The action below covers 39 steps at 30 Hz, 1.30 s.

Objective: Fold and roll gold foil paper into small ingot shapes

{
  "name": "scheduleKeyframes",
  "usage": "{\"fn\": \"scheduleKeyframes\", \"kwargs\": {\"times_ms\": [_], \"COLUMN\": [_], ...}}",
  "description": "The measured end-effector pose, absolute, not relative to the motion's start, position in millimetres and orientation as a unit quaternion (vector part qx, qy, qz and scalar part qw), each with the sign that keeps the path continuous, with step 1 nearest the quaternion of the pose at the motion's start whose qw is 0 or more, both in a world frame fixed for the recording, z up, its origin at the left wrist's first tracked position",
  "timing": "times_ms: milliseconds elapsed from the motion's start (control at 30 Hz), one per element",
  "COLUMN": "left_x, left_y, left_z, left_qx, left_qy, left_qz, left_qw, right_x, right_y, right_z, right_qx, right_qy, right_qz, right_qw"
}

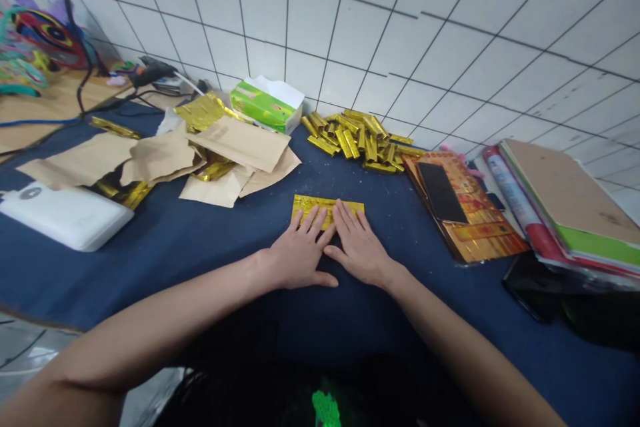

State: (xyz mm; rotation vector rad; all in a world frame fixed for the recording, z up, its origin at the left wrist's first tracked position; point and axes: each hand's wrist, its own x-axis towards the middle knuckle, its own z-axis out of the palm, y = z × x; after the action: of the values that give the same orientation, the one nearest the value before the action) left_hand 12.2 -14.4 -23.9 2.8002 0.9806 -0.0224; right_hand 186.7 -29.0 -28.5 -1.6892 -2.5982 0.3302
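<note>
A flat sheet of gold foil paper [327,202] lies on the dark blue tablecloth [380,190] in front of me. My left hand [303,250] rests on its left part, fingers stretched out and pointing away from me. My right hand [361,247] lies flat over the right part, its fingertips on the foil. The two hands nearly meet in the middle and cover the near side of the sheet. Beyond them, by the wall, is a pile of rolled gold foil pieces [357,137].
Torn brown paper [240,140], more gold foil [203,110] and a green tissue pack [267,105] are at the back left. A white power bank [70,217] sits at the left. On the right are a phone [443,192] on orange-gold packets [485,233] and stacked notebooks [575,187].
</note>
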Motion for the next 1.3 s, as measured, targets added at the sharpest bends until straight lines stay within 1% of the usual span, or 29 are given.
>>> {"fn": "scheduleKeyframes", "kwargs": {"times_ms": [133, 300, 567, 767, 867, 1133, 1300], "left_x": [11, -7, -32, -19, -14, -5, -8], "left_y": [-15, -13, -14, -4, 3, 14, 16], "left_z": [-26, -24, -15, -1, -1, -14, -17], "left_qx": [0.944, 0.943, 0.936, 0.930, 0.933, 0.944, 0.940], "left_qy": [0.326, 0.330, 0.349, 0.365, 0.347, 0.287, 0.287], "left_qz": [0.001, -0.010, -0.034, 0.048, 0.079, 0.118, 0.133], "left_qw": [0.059, 0.036, 0.036, -0.016, -0.051, -0.109, -0.130], "right_x": [205, 203, 202, 201, 202, 203, 203], "right_y": [-34, -35, -35, -33, -32, -30, -31], "right_z": [-32, -33, -33, -30, -28, -25, -25], "right_qx": [-0.550, -0.555, -0.558, -0.559, -0.557, -0.557, -0.560], "right_qy": [-0.832, -0.830, -0.828, -0.825, -0.825, -0.821, -0.820], "right_qz": [0.072, 0.059, 0.062, 0.080, 0.093, 0.119, 0.117], "right_qw": [-0.001, 0.005, 0.014, 0.007, 0.016, 0.031, 0.026]}}
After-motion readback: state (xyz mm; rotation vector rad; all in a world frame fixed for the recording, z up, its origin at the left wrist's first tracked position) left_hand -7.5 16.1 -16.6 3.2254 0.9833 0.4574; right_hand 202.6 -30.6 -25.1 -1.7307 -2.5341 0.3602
